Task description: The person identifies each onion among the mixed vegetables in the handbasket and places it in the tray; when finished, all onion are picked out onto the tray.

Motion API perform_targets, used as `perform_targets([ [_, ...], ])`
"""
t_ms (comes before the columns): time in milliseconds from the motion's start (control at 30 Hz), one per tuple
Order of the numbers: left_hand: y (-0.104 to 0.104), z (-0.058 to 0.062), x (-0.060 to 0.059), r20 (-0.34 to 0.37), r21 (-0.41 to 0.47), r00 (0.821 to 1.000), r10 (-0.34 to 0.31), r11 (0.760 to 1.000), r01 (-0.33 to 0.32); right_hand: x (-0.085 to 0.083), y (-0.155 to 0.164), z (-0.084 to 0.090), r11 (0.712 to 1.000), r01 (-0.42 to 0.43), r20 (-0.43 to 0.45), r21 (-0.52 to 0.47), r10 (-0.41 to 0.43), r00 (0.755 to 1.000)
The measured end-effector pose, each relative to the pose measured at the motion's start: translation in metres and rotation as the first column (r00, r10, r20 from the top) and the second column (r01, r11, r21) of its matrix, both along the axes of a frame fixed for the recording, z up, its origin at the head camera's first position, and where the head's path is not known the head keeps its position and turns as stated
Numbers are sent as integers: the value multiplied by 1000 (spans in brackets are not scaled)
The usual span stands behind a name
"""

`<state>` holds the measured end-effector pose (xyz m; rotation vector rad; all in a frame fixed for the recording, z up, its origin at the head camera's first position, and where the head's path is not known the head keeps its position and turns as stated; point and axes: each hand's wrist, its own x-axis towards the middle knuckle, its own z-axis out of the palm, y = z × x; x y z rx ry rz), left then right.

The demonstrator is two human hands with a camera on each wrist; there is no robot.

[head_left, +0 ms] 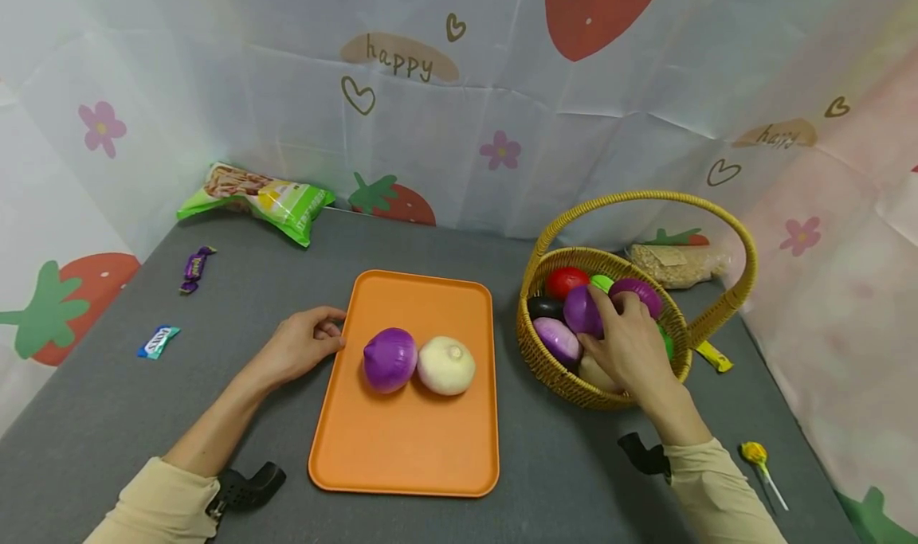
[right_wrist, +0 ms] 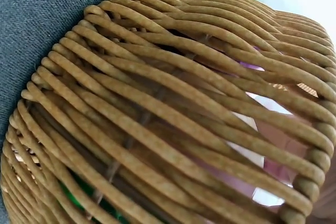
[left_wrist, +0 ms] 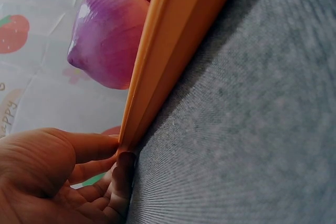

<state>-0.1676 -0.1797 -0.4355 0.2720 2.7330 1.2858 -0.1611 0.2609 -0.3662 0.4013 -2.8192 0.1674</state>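
My left hand (head_left: 308, 341) pinches the left edge of an orange tray (head_left: 402, 456), thumb and fingers at the rim in the left wrist view. On the tray sit a purple onion (head_left: 390, 361) and, right of it, a white onion (head_left: 446, 366). Inside the wicker basket (head_left: 574, 389), my right hand (head_left: 631, 345) has its thumb and index finger around another purple onion (head_left: 581, 311); its other fingers are partly hidden. Around it lie a red tomato-like piece (head_left: 566, 281), a dark piece (head_left: 545, 307), a purple-white piece (head_left: 558, 340) and a second purple onion (head_left: 637, 295).
The basket's tall handle (head_left: 645, 197) arches behind my right hand. A green snack bag (head_left: 261, 201) and two wrapped candies (head_left: 194, 269) lie left. Near the basket are a clear bag of grains (head_left: 677, 265) and a yellow wrapper (head_left: 714, 357); a lollipop (head_left: 756, 455) lies front right.
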Motion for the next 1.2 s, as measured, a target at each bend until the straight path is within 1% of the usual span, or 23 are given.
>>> perform_targets([
  [133,0,0,1,4,-2,1000,-3,1000,3,0,1,0,1000,-25,2,10,25,1000],
  [300,1,0,1,4,-3,1000,-3,1000,3,-1,1,-2,998,-57,-28,16,58,998],
  [567,1,-6,-2,24,-9,1000,-10,1000,10,0,4,-7,999,-37,-74,3,37,997],
  [667,1,-6,-1,27,-9,1000,-11,1000,11,1,3,-6,1000,-7,-88,-27,5,996],
  [733,2,-5,0,25,-8,1000,-12,1000,12,3,2,-3,998,-2,-124,-63,-6,992],
  [800,2,-4,0,24,-6,1000,-12,1000,12,5,-1,0,994,-13,-169,-111,-6,986],
  [933,1,-1,0,18,1,1000,-11,1000,11,17,-13,10,979,-81,-242,-189,34,970],
  [1000,1,0,0,15,3,1000,-10,1000,10,25,-21,15,966,-137,-261,-220,77,962],
  [1100,1,0,0,10,1,1000,-8,1000,8,39,-35,22,936,-252,-285,-247,178,942],
  [1200,0,-1,0,11,-5,1000,-9,1000,9,52,-48,24,907,-350,-279,-232,283,918],
])
